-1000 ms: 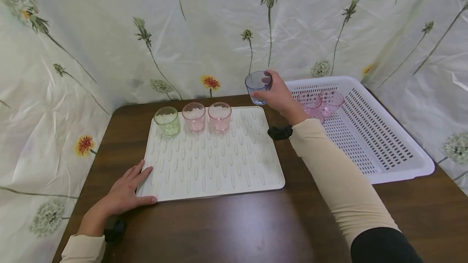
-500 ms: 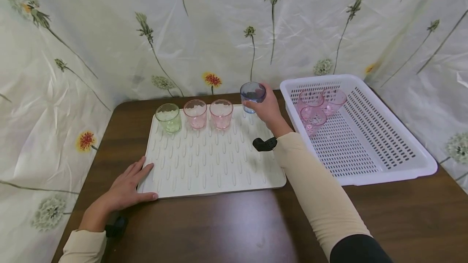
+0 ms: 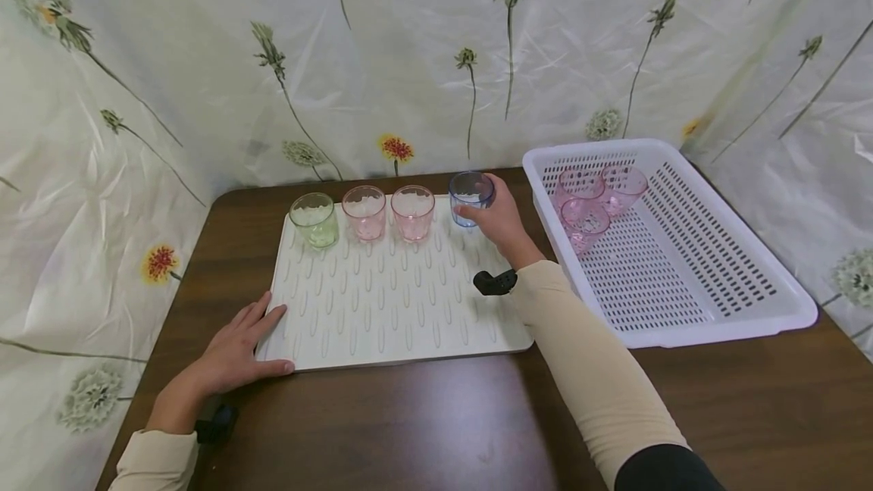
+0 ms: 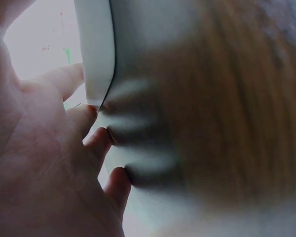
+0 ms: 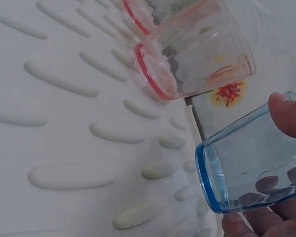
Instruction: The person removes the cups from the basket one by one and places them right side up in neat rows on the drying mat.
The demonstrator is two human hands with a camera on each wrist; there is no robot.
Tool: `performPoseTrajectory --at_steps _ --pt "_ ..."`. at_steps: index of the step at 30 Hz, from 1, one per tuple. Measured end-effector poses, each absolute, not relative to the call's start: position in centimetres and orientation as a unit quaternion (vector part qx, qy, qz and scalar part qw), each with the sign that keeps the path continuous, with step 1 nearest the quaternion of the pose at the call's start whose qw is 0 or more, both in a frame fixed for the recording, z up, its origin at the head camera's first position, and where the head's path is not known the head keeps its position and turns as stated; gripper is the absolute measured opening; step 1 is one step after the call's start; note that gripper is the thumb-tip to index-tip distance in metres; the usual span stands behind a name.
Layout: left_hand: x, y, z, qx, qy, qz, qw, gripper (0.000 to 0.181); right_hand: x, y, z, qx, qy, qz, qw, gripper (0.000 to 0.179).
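My right hand (image 3: 503, 220) grips a clear blue glass (image 3: 470, 195) by its sides, thumb in front and fingers behind. The glass stands upright at the back right of a white ridged drying mat (image 3: 389, 309); in the right wrist view the blue base (image 5: 209, 177) is right at the mat's surface. To its left along the back edge are two pink glasses (image 3: 412, 214) (image 3: 364, 214) and a green glass (image 3: 315, 222). My left hand (image 3: 235, 351) rests with spread fingers on the mat's front left corner. In the left wrist view its fingertips (image 4: 119, 180) touch the mat's edge.
A white perforated basket (image 3: 743, 328) stands on the right of the brown wooden table (image 3: 382, 430). Inside it, three pink glasses (image 3: 585, 222) are grouped at the back left. A curtain (image 3: 409, 44) with a dandelion print hangs behind the table.
My right hand has carried the blue glass from near the basket leftward and down to the mat. The left hand has stayed at the mat's corner.
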State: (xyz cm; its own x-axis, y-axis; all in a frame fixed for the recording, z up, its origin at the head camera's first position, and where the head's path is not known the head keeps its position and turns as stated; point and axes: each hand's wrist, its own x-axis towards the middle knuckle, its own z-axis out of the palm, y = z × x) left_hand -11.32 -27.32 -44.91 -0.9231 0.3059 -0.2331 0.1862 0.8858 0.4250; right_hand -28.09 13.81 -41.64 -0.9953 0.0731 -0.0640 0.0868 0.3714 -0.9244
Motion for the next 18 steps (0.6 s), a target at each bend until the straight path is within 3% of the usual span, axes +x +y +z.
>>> performPoseTrajectory --at_steps 18 --pt "-11.39 -27.38 -45.03 0.129 0.961 0.193 0.148 0.099 -27.80 13.48 -42.51 0.041 0.820 -0.571 0.026 0.087"
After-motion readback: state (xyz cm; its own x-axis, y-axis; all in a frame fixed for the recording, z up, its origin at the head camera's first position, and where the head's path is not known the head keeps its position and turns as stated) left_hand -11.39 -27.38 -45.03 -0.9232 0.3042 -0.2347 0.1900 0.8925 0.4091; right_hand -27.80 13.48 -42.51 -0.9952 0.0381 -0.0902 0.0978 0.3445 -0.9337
